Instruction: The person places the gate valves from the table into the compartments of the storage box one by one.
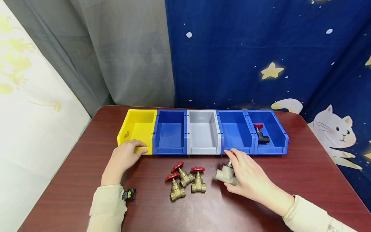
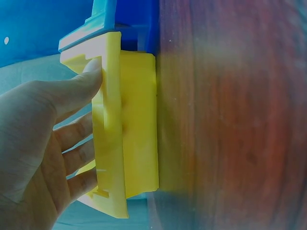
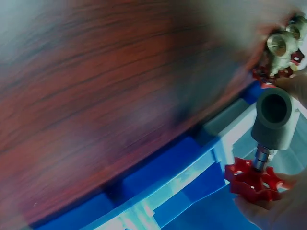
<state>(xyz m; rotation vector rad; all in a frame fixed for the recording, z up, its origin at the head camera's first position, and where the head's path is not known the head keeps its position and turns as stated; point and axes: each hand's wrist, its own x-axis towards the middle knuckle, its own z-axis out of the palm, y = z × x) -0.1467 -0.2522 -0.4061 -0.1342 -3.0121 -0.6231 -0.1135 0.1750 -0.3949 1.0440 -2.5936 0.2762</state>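
Observation:
My left hand (image 1: 127, 158) grips the front lip of the yellow bin (image 1: 142, 129); in the left wrist view its thumb lies on the lip (image 2: 111, 129) and the other fingers reach over inside. My right hand (image 1: 250, 177) holds a grey valve with a red handwheel, its pale body (image 1: 224, 175) tilted above the table before the right-hand bins. In the right wrist view the valve's open pipe end (image 3: 274, 127) faces the camera, and fingers touch the red handwheel (image 3: 252, 181). Three brass gate valves (image 1: 198, 186) with red handwheels lie on the table between the hands.
Right of the yellow bin, a blue bin (image 1: 171, 150), a grey bin (image 1: 204, 150) and two more blue bins stand in a joined row. A black valve (image 1: 263, 139) with a red handle lies in the rightmost blue bin (image 1: 276, 149). Curtains hang behind the brown table (image 1: 313, 180).

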